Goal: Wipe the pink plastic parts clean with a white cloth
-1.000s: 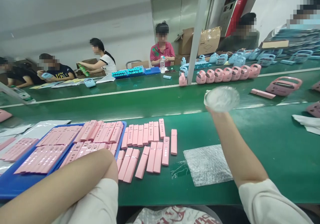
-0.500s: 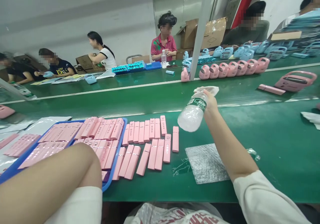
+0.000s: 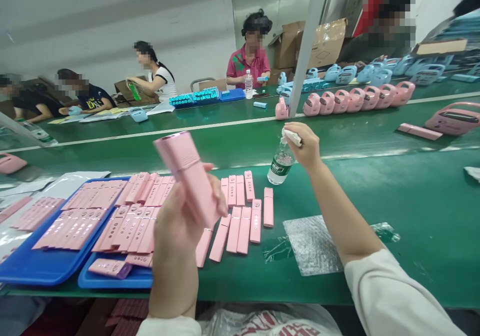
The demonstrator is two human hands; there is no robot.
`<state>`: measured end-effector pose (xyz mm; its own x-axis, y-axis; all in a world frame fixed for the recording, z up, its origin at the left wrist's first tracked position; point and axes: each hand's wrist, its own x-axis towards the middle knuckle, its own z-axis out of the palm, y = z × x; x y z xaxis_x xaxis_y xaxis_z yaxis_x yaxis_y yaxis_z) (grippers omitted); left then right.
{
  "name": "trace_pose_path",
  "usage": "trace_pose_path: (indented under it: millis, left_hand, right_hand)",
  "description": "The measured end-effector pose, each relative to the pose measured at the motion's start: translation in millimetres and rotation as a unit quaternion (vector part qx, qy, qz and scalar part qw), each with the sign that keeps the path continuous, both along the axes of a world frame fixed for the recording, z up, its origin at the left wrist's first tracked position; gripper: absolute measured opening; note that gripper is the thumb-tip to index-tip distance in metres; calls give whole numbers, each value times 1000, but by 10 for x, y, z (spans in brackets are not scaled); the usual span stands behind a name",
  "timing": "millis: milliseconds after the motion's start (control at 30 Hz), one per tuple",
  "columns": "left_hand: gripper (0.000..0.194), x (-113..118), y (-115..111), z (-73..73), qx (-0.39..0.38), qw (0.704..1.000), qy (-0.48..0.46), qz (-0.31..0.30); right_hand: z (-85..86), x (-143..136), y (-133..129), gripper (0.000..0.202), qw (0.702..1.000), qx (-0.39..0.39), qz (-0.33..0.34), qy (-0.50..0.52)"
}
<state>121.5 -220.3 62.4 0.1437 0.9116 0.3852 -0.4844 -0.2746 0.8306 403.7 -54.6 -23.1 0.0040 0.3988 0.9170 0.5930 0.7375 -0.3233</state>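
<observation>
In my left hand [image 3: 183, 221] is a pink rectangular case [image 3: 189, 173], raised and tilted above the work surface with my fingers wrapped round it. My right hand [image 3: 308, 146] pinches a white cloth or tissue [image 3: 292, 137] at the mouth of a clear plastic bottle [image 3: 278, 167] with a green label. The bottle stands nearly upright on the green table; whether my fingers also grip its neck cannot be seen. Several like pink cases [image 3: 239, 228] lie in rows between my hands. More fill the blue trays [image 3: 41, 275] on the left, partly behind my left forearm.
A silvery sheet [image 3: 311, 246] lies before my right forearm, crumpled clear film [image 3: 386, 232] beyond it. A pink handled device [image 3: 453, 118] sits at the right. Across the table stand a row of pink devices [image 3: 354, 101], a white post [image 3: 305, 46] and several seated people [image 3: 249, 63].
My left hand has come up from the left trays holding a pink case. The bottle in my right hand went from tipped over to nearly upright on the table.
</observation>
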Motion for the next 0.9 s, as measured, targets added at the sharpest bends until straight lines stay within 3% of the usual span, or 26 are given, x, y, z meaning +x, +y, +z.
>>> trace_pose_path:
  millis: [200,333,400,467,533,700,900]
  left_hand:
    - [31,135,326,-207,-37,998,26,-42]
    - [30,129,383,-248,-51,994,34,-90]
    - [29,128,404,-258,-64,993,42,-93]
    - [28,136,430,-275,-73,992,51,-94]
    - [29,153,456,-299,-84,989,65,-101]
    - [30,218,489,-355,-119,979,118,-112]
    - [40,303,526,-427,-115,983,124,-75]
  right_hand:
    - [206,-58,-120,31,983,-121,-35,-130]
    - [506,-73,-246,30,965,-159,-171,-119]
    - [652,-97,-326,33,952,-151,-256,-72]
    - [753,-163,-425,37,947,-128,-293,-22]
    - [791,-288,-545,41,959,-105,-262,27]
    - [687,-729,-841,38,985,-80,-83,126]
    - [484,-1028,-951,31,991,-94,83,52]
